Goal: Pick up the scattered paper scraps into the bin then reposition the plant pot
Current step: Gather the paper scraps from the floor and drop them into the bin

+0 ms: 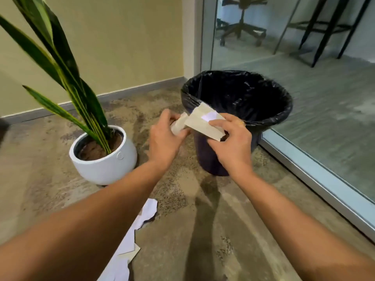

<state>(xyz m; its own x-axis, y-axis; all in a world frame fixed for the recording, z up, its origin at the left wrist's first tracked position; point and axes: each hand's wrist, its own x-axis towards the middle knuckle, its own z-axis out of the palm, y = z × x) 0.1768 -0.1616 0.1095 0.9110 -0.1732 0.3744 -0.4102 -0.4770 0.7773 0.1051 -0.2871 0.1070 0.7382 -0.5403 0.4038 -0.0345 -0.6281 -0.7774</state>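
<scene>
Both hands hold paper scraps just in front of the near rim of a dark bin (pixel 269 118) lined with a black bag. My left hand (pixel 165 138) grips a small crumpled scrap (pixel 179 123). My right hand (pixel 233 142) pinches a larger flat beige scrap (pixel 203 122) that reaches over the bin's rim. A white round plant pot (pixel 105 167) with long green leaves stands on the floor left of the bin. More white paper scraps (pixel 142 220) lie on the floor under my left forearm.
A beige wall with a grey skirting (pixel 125 88) runs behind the pot. A glass partition with a metal floor rail (pixel 316 179) stands right of the bin. An office chair and black table legs show behind the glass.
</scene>
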